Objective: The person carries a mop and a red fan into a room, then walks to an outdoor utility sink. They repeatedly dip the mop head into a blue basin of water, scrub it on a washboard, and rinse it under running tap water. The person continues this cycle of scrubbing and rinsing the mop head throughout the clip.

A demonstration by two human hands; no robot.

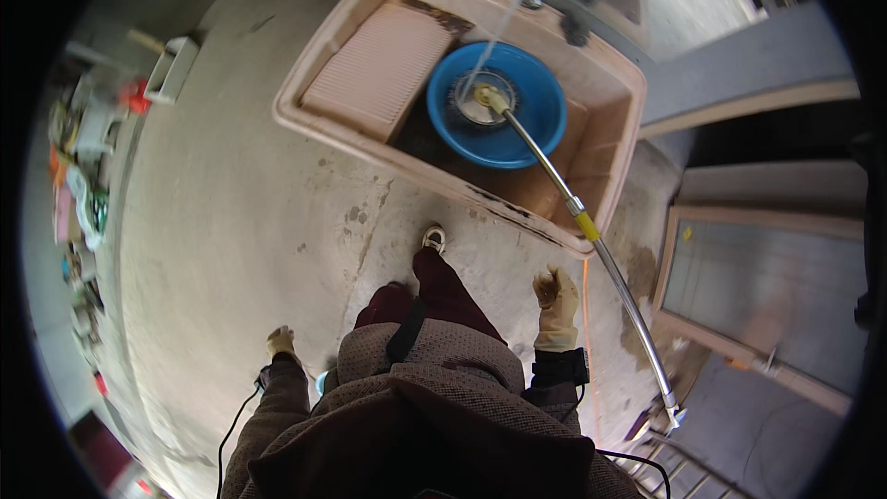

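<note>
My left hand (280,342), in a cream rubber glove, hangs at my left side with its fingers curled; whether it grips anything is hidden. A small piece of a light blue object (321,384) shows between that arm and my body. My right hand (556,296), gloved alike, is beside my right hip, its fingers bent, near the sink's front corner and apart from the mop handle (620,291). Ahead stands a pinkish laundry sink (332,135) with a blue plastic basin (547,128) in it. The round mop head (485,100) rests inside the basin under running water (509,17).
The mop handle leans over the sink's right front corner. A ribbed washboard (381,62) forms the sink's left side. An orange cord (587,333) runs along the concrete floor (229,187). At right stands a framed glass panel (762,291); assorted items (83,201) line the left.
</note>
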